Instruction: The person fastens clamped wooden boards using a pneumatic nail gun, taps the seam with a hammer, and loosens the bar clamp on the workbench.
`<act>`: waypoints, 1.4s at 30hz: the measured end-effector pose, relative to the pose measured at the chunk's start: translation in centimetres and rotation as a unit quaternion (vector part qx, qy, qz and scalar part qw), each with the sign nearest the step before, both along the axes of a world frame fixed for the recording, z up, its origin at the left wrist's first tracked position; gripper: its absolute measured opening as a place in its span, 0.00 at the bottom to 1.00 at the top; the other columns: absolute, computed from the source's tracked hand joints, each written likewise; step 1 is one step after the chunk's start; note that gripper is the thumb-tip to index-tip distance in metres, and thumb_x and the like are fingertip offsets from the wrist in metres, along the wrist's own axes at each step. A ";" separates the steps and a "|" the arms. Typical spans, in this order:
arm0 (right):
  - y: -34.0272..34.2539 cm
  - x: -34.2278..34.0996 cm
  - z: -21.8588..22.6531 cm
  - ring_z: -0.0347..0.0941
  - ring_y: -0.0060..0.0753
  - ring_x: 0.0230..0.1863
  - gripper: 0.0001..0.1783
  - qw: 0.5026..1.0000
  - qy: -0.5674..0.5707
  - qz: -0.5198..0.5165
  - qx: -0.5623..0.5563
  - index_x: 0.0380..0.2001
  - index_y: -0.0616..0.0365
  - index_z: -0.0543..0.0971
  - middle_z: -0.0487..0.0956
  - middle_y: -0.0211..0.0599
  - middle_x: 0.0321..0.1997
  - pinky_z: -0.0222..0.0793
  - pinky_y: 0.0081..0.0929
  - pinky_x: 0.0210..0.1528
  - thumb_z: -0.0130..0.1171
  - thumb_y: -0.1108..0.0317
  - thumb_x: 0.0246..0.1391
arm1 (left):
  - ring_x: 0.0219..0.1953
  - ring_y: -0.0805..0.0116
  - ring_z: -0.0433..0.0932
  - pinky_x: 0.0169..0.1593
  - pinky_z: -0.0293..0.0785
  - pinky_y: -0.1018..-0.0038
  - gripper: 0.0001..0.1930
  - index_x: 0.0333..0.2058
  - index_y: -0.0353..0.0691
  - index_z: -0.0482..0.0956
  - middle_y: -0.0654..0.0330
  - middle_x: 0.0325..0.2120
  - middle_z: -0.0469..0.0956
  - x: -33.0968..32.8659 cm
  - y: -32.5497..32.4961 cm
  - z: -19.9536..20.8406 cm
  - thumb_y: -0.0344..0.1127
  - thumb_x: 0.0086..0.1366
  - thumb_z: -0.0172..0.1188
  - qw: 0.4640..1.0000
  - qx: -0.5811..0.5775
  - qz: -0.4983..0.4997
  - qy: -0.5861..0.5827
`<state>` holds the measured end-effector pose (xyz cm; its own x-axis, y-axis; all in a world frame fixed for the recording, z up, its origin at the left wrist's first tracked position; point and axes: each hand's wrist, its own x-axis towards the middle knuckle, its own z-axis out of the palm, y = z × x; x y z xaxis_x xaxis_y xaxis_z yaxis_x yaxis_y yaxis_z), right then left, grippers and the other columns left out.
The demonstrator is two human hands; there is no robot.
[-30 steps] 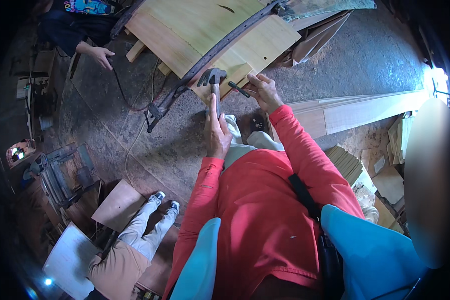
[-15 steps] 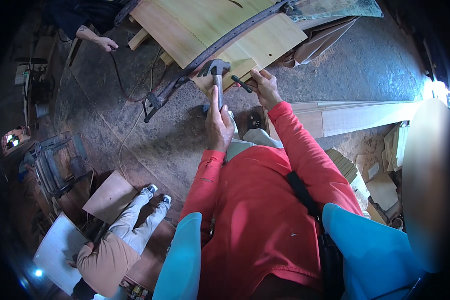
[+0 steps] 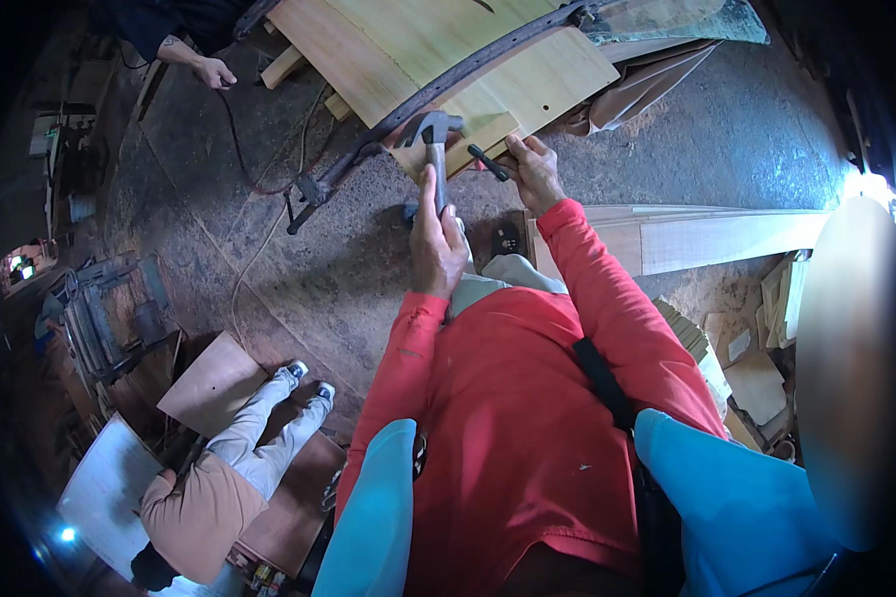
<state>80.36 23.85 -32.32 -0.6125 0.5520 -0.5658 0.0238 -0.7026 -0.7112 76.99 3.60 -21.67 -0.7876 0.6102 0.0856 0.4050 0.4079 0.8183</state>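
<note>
Since half a second ago the left hand [image 3: 436, 244] has barely shifted – fist wrapped round the grey steel claw hammer [image 3: 434, 149], head over the pale wood board's [image 3: 488, 60] edge. Handle runs toward the person, head pointing away. Top-heavy, rigid – best gripped low. Right hand [image 3: 536, 171] pinches a dark slim tool [image 3: 488, 162].

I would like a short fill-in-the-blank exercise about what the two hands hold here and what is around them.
1. The left hand grips the handle of a ____, whose head rests near the edge of the wooden panel.
2. The right hand holds a thin dark ____-like tool against that panel.
3. A curved dark metal bar lies across the ____.
4. Both sleeves of the person are ____.

Missing words: hammer; chisel; panel; red
</note>
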 end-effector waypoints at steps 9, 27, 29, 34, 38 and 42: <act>0.0 -0.2 0.0 0.86 0.32 0.34 0.14 1.000 0.014 -0.006 -0.001 0.50 0.64 0.81 0.86 0.40 0.42 0.85 0.30 0.42 0.65 0.65 0.69 | 0.70 0.38 0.71 0.69 0.73 0.57 0.33 0.77 0.32 0.55 0.36 0.71 0.66 0.3 0.2 0.1 0.22 0.75 0.51 0.999 -0.011 -0.008 0.042; -0.2 -0.1 0.6 0.85 0.30 0.34 0.13 1.000 0.005 -0.005 0.002 0.50 0.64 0.81 0.86 0.39 0.42 0.84 0.31 0.43 0.64 0.66 0.69 | 0.68 0.36 0.73 0.67 0.73 0.55 0.33 0.77 0.36 0.56 0.35 0.70 0.67 -0.4 -0.3 -0.6 0.22 0.75 0.49 0.997 -0.001 -0.010 0.072; 0.1 0.0 0.1 0.85 0.30 0.34 0.14 1.000 0.002 -0.002 0.004 0.50 0.64 0.81 0.86 0.39 0.42 0.84 0.31 0.43 0.64 0.66 0.69 | 0.71 0.36 0.70 0.69 0.72 0.55 0.34 0.77 0.35 0.56 0.35 0.71 0.66 -0.8 -0.4 0.3 0.21 0.74 0.50 0.999 0.001 -0.017 0.035; -0.2 0.0 0.3 0.85 0.31 0.34 0.14 1.000 0.018 -0.019 -0.014 0.50 0.65 0.81 0.86 0.40 0.43 0.85 0.32 0.43 0.64 0.66 0.69 | 0.69 0.34 0.72 0.68 0.73 0.53 0.34 0.77 0.34 0.57 0.34 0.70 0.68 -0.3 -0.4 1.9 0.20 0.74 0.50 0.999 0.036 -0.001 0.000; -0.3 -0.2 0.2 0.85 0.30 0.33 0.11 1.000 0.010 -0.022 0.001 0.45 0.62 0.80 0.85 0.38 0.40 0.85 0.25 0.39 0.66 0.64 0.70 | 0.68 0.33 0.72 0.68 0.73 0.53 0.34 0.77 0.36 0.55 0.34 0.69 0.68 0.0 0.0 1.4 0.21 0.74 0.50 0.998 0.005 -0.012 0.055; -0.6 -0.3 0.9 0.86 0.31 0.35 0.12 1.000 0.009 -0.010 -0.017 0.46 0.62 0.80 0.86 0.38 0.41 0.85 0.28 0.42 0.65 0.64 0.70 | 0.72 0.41 0.71 0.67 0.73 0.55 0.31 0.76 0.34 0.57 0.40 0.73 0.65 -1.1 -0.5 0.7 0.25 0.77 0.49 0.999 -0.026 -0.036 0.013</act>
<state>80.03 23.28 -31.47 -0.6120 0.5448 -0.5733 -0.0038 -0.7269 -0.6867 75.93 3.14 -20.97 -0.7396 0.6691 0.0726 0.4563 0.4191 0.7849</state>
